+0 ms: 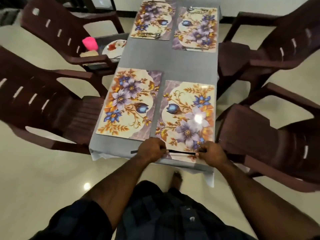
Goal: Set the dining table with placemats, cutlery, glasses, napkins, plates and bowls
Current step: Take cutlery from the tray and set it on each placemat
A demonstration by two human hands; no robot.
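Note:
Several floral placemats lie on the grey table (173,66). The near right placemat (187,116) reaches the front edge, and the near left placemat (129,103) lies beside it. A thin dark piece of cutlery (181,152) lies along the near right mat's front edge. My left hand (151,150) pinches its left part and my right hand (212,153) pinches its right end. The far left placemat (152,18) and far right placemat (196,28) carry cutlery at their edges.
Brown plastic chairs stand on both sides: near left (43,104), far left (60,32), near right (277,139), far right (277,45). The far left chair's seat holds a pink cup (90,43), floral plates (114,48) and a pale folded item (89,53). My bare foot (177,180) stands under the table edge.

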